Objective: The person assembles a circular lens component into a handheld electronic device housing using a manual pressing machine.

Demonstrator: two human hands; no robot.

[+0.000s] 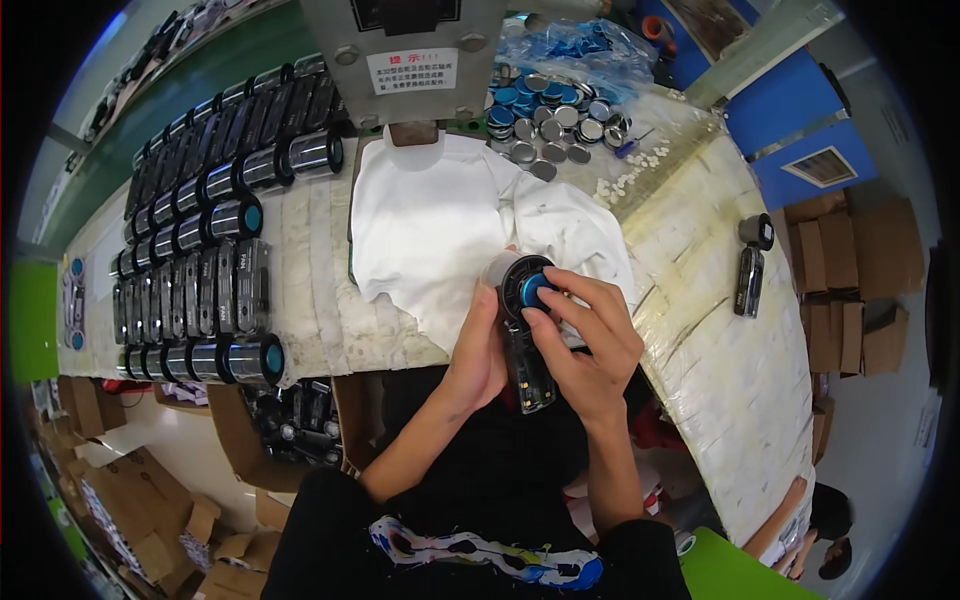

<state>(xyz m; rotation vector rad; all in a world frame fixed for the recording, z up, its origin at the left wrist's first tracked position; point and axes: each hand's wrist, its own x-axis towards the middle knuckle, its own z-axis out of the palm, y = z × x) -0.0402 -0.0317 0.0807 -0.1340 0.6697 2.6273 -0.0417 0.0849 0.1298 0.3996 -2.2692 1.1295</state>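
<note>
My left hand (478, 350) grips a black cylindrical device (524, 330) with a silver collar, held upright over the table's near edge. My right hand (590, 340) is on the same device, with its fingertips pressing a round blue cap (533, 290) into the black ring at the device's top end. Both forearms come up from the bottom of the view. The device's lower part sits between my two palms and is partly hidden.
A white cloth (430, 230) lies under a grey press machine (405, 60). Rows of finished black and silver devices (200, 260) fill the left side. Loose silver and blue caps (550, 115) lie behind, one device (750, 265) on the right, cardboard boxes (850, 280) beyond.
</note>
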